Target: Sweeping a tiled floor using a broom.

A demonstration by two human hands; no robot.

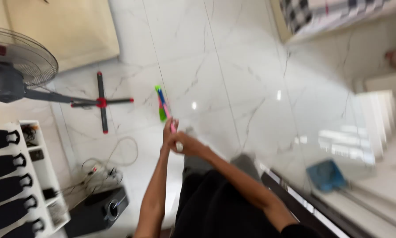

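Hands (177, 139) grip pink-blue-green broom (163, 105) over marble floor (251, 88).

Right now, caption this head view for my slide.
Both hands grip a pink-handled broom over the white marble floor.

A standing fan (13, 70) fills the upper left of the frame, its cross-shaped base (102, 102) on the white marble floor (251, 79). A black speaker (99, 211) and tangled cables (96, 174) sit lower left; a blue dustpan (325, 175) lies lower right.
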